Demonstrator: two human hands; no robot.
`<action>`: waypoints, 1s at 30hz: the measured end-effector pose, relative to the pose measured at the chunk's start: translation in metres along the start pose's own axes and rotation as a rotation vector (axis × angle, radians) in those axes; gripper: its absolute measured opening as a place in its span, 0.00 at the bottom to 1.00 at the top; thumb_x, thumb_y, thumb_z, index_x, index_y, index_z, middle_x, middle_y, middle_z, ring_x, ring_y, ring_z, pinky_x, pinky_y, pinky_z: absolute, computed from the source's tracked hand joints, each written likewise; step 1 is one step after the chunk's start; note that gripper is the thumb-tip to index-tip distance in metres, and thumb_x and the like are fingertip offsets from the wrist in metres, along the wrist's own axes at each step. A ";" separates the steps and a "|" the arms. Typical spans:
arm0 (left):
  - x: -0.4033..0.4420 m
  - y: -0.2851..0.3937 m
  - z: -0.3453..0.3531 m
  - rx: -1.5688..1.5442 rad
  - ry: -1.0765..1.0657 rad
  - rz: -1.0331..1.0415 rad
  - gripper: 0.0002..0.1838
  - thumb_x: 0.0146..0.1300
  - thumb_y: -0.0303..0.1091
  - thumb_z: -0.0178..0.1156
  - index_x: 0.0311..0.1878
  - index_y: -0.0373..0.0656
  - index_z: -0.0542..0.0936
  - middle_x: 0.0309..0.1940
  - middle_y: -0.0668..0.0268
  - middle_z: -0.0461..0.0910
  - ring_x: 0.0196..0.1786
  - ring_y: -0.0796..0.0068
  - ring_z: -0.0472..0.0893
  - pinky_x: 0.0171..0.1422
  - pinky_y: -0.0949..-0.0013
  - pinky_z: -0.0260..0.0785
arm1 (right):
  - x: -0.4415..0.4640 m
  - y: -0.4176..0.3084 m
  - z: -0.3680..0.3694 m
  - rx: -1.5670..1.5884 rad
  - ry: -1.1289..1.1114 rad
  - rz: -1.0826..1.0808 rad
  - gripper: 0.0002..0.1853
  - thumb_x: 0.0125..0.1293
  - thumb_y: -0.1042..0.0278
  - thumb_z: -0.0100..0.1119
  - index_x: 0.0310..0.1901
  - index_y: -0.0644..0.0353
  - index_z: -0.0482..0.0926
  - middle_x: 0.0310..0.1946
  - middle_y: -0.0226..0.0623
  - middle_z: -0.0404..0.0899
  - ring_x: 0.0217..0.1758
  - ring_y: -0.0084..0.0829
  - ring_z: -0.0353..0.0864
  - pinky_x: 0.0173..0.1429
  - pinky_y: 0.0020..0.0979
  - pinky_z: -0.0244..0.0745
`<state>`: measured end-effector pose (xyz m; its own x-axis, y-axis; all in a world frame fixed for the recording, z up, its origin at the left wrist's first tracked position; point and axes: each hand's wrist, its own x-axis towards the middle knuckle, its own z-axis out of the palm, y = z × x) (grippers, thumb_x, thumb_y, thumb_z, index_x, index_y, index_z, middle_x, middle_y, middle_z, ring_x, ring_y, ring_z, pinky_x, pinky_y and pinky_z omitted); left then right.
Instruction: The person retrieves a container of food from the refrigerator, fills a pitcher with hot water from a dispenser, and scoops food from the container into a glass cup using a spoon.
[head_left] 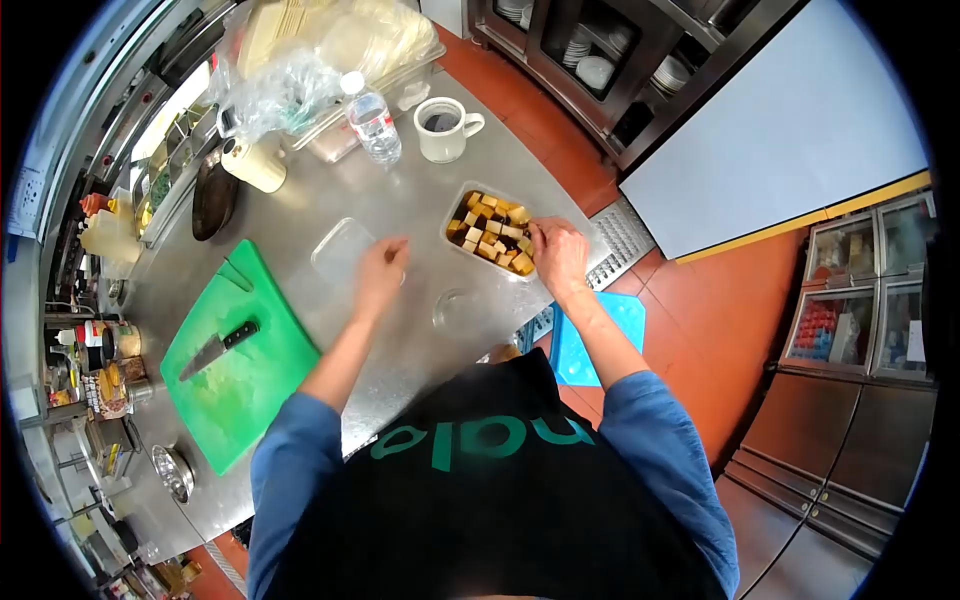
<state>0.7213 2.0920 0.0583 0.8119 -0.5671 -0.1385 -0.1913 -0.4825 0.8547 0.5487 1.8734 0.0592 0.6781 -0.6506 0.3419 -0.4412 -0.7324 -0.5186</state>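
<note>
Head view, clock directions as seen in the picture: the steel tabletop (415,350) has its curved edge close to the tub (447,222), running past it from 2 to 5 o'clock, with red floor (700,310) and a metal grate (622,240) beyond. A blue tray (625,335) lies past that edge, at 5 o'clock from the tub. Bare steel separates the tub from the left hand (382,272), at 8 o'clock, and from the white mug (440,145) at 11.

Pale and amber cubes sit in dark liquid inside the uncovered tub. The right hand (560,252) is at its 3 o'clock side, fingers curled at the rim; whether they pinch a cube or the rim, I cannot tell. The left hand has its fingers bent loosely together beside a clear lid (338,248); any hold is unclear. A faint round clear piece (455,308) lies at 7 o'clock from the tub.

Dark liquid shows in the mug, and beside it, toward 9, stands a clear bottle (372,125) with a white cap. Bagged plastic containers (330,50) are heaped beyond. At 8 o'clock a green board (240,400) bears a knife (205,357), handle toward 2; a metal bowl (173,473) sits at the board's 7 o'clock.
</note>
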 end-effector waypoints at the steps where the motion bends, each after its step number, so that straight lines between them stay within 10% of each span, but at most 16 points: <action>1: 0.017 0.012 0.006 0.046 0.010 0.023 0.13 0.61 0.32 0.59 0.48 0.39 0.81 0.36 0.58 0.84 0.38 0.71 0.82 0.46 0.69 0.73 | 0.003 0.001 0.005 0.064 -0.014 -0.020 0.05 0.59 0.69 0.60 0.35 0.59 0.82 0.33 0.43 0.81 0.36 0.46 0.80 0.42 0.42 0.75; 18: 0.091 0.021 0.039 -0.024 -0.480 -0.056 0.28 0.49 0.24 0.59 0.58 0.33 0.71 0.19 0.64 0.78 0.20 0.79 0.77 0.27 0.72 0.72 | 0.001 -0.008 -0.034 -0.001 -0.138 -0.174 0.04 0.58 0.70 0.61 0.35 0.57 0.82 0.31 0.34 0.80 0.39 0.39 0.78 0.41 0.37 0.75; 30: 0.064 -0.006 0.050 -0.445 -0.513 -0.274 0.31 0.55 0.22 0.57 0.66 0.42 0.67 0.26 0.67 0.77 0.25 0.79 0.77 0.29 0.73 0.71 | -0.005 -0.027 -0.005 0.114 -0.238 -0.219 0.06 0.57 0.73 0.61 0.36 0.58 0.83 0.32 0.36 0.82 0.38 0.40 0.78 0.42 0.36 0.75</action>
<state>0.7467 2.0256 0.0195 0.4173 -0.7586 -0.5004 0.3128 -0.3971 0.8628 0.5544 1.8955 0.0751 0.8736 -0.4053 0.2694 -0.2102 -0.8135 -0.5423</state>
